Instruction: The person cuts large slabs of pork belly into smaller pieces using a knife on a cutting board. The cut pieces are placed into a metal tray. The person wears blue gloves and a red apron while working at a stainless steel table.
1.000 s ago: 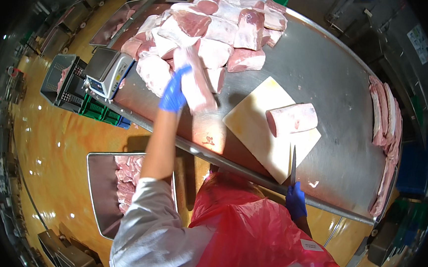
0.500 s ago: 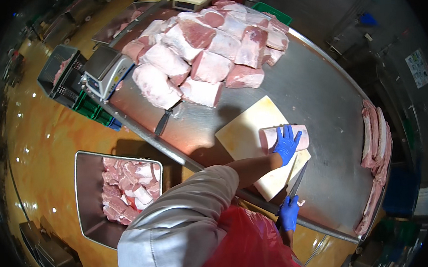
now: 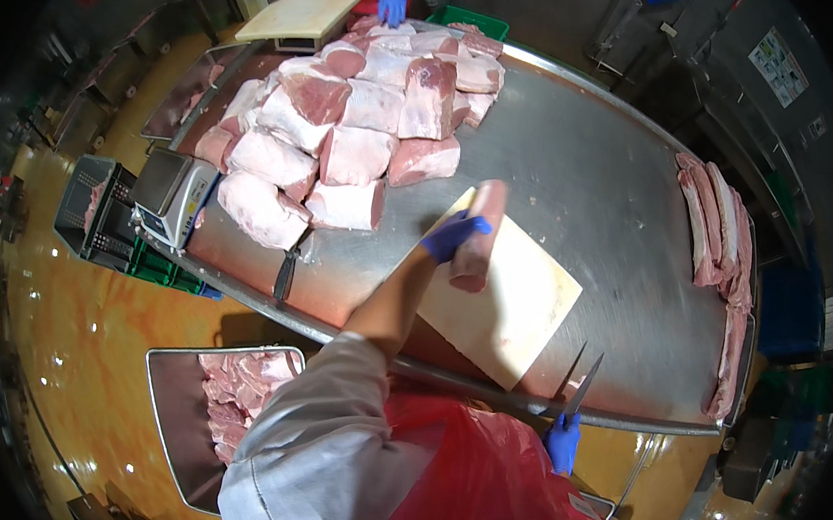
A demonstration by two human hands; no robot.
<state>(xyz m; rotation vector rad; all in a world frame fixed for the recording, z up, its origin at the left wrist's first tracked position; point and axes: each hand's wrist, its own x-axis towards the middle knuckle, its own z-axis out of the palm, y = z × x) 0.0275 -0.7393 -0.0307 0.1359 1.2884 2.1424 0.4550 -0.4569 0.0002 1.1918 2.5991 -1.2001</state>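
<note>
Left hand [image 3: 455, 237]: fingers wrapped over pork loin piece [image 3: 479, 256], at cutting board's [image 3: 541, 314] far corner; board contact unclear, blurred. Right hand [image 3: 563, 443]: fingers closed round knife [image 3: 582, 387] handle, blade over steel table's [image 3: 633, 312] near edge.

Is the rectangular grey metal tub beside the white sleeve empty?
Not empty: pink meat pieces lie inside the tub; the white sleeve hides part, fullness unclear.

A pink meat log [image 3: 479, 254] slants over a white board's [image 3: 528, 312] far corner; a pointed knife [image 3: 583, 386] tilts by the steel table's [image 3: 618, 246] near edge.
</note>
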